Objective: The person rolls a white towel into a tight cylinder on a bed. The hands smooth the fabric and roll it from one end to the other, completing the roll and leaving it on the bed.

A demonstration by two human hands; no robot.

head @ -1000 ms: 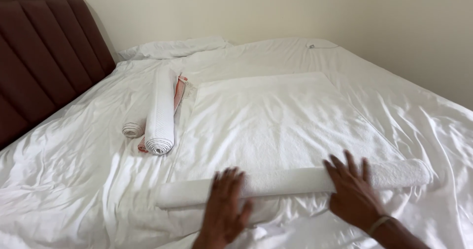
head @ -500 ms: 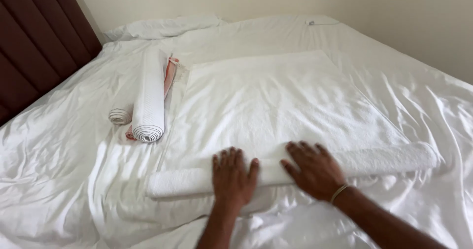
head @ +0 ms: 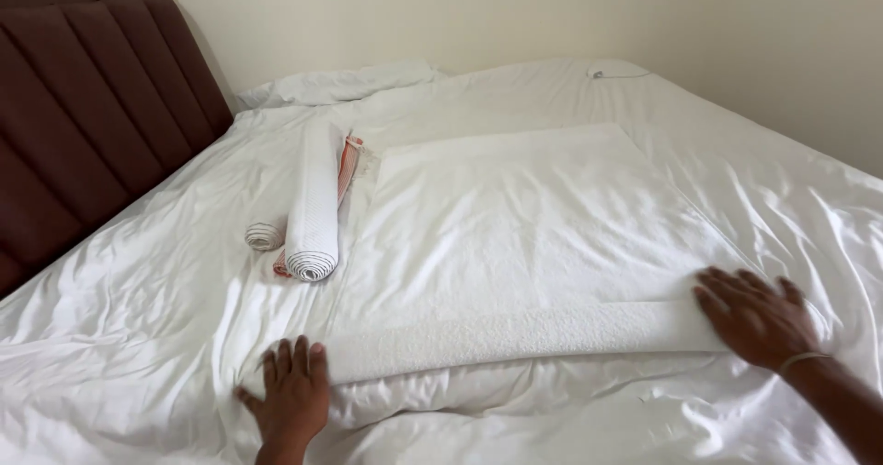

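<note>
The left hand [head: 287, 393] lies flat with its fingers spread, pressing down on the near left end of a long white towel roll [head: 515, 334] — it grips nothing, it just pushes. Far off to its right, the right hand [head: 756, 314] does the same on the other end, open and flat, with a thin band on the wrist. The roll stretches between the two hands, and it looks like both palms sit on top so the roll stays tight and even. Just past the fingers, the rest of the white towel [head: 524, 207] lies spread flat on the white bed [head: 138, 336]. Farther out from the left hand sits a rolled white towel [head: 313, 203], standing apart, with a small white roll [head: 265, 236] beside it and an orange cloth [head: 346, 166] peeking from under it — most of that cloth is hidden. Beyond them are a pillow [head: 340, 83] and a dark brown headboard [head: 83, 125]. Both arms are cut off at the bottom edge.
</note>
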